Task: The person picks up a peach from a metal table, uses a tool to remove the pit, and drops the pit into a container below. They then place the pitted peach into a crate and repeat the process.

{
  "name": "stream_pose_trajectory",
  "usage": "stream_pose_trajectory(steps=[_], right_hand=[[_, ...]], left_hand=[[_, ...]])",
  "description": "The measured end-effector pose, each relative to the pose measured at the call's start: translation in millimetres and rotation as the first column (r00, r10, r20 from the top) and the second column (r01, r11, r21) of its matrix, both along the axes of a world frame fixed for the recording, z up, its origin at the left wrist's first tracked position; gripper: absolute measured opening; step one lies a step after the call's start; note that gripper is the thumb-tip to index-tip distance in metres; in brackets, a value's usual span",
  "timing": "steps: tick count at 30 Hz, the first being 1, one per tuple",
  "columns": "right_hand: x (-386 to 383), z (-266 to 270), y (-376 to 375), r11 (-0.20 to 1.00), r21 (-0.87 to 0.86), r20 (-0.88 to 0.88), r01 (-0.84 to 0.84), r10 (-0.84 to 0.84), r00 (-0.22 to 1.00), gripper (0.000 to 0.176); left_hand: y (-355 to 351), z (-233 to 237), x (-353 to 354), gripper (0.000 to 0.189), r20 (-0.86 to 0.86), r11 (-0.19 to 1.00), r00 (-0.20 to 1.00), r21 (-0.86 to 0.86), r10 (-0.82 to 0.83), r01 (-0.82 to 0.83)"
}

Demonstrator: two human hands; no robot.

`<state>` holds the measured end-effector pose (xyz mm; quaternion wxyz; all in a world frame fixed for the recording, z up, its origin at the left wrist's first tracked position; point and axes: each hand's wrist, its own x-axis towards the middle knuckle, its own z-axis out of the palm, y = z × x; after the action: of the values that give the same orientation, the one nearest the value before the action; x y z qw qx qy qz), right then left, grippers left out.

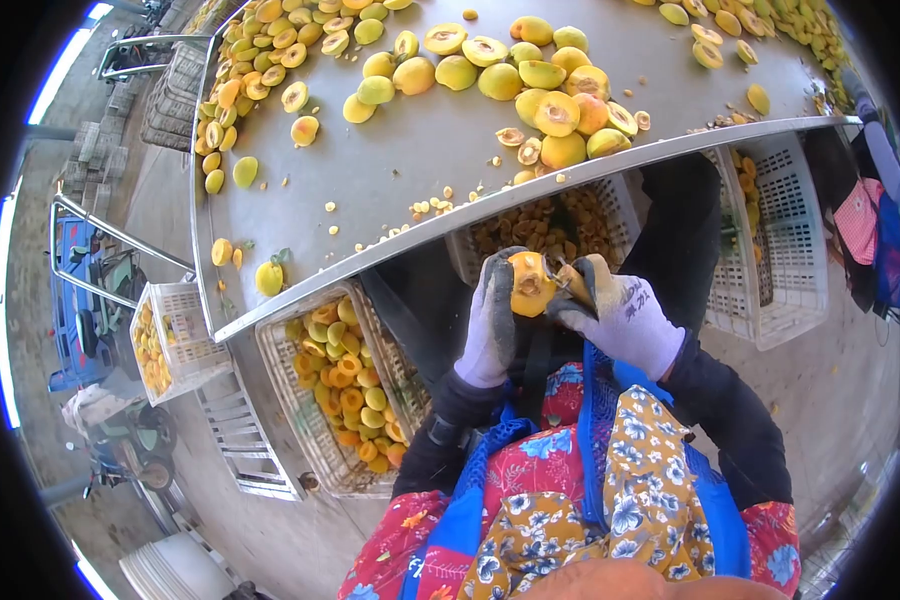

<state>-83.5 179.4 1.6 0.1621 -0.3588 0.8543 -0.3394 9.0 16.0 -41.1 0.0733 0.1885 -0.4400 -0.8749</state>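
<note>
My left hand [492, 318], in a white glove with dark grey fingers, grips a yellow-orange fruit half [532, 284] with its cut side showing. My right hand [606, 305], gloved the same way, is closed round a small tool with a brownish handle [574, 284], whose metal end touches the fruit. Both hands are just below the table's front edge, above my lap. Under them stands a white crate [627, 222] with brown pits and scraps. More whole and halved fruit [556, 114] lies on the metal table beyond my hands.
The metal table [370, 190] has a raised front rim and fruit piled at its far left. A crate of fruit halves [282, 400] stands left of my legs, a smaller one [192, 350] further left. White crates [795, 240] stand at right. Another person's sleeve [878, 150] shows far right.
</note>
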Motion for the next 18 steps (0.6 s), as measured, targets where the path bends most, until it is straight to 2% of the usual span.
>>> stream_pose_trajectory(steps=[3,6,9,10,12,13,15,17,18], right_hand=[[3,7,3,0.988,0.111,-0.134,-0.109,0.124,0.983,0.030],[6,2,2,0.968,0.203,-0.236,-0.145,0.192,0.953,0.031],[6,-5,1,0.958,0.240,-0.303,-0.157,0.228,0.925,0.033],[6,-6,1,0.957,0.244,-0.322,-0.160,0.236,0.917,0.034],[7,-6,0,0.948,0.252,-0.233,-0.196,0.256,0.938,0.031],[7,-6,0,0.943,0.253,-0.188,-0.214,0.265,0.946,0.030],[9,-9,2,0.939,0.174,-0.308,-0.297,0.338,0.889,0.025],[10,-13,3,0.946,0.021,-0.305,-0.322,0.313,0.899,0.024],[11,-14,-1,0.952,-0.097,-0.231,-0.292,0.264,0.936,0.025]], left_hand=[[2,2,2,0.038,-0.005,0.980,0.999,-0.197,-0.040,0.038],[9,0,-1,0.041,-0.009,0.955,1.000,-0.298,-0.014,0.010],[9,8,-2,0.039,0.071,0.991,0.997,-0.131,0.024,-0.015],[9,7,-2,0.038,0.078,0.973,0.996,-0.228,0.039,-0.020],[9,6,-1,0.035,0.090,0.910,0.993,-0.414,0.071,-0.028],[11,5,-1,0.034,0.093,0.896,0.991,-0.442,0.100,-0.049],[14,5,-3,0.032,0.096,0.864,0.984,-0.496,0.150,-0.084],[16,17,-5,0.030,0.091,0.789,0.979,-0.608,0.181,-0.089],[16,22,-6,0.029,0.087,0.746,0.976,-0.660,0.197,-0.091]])
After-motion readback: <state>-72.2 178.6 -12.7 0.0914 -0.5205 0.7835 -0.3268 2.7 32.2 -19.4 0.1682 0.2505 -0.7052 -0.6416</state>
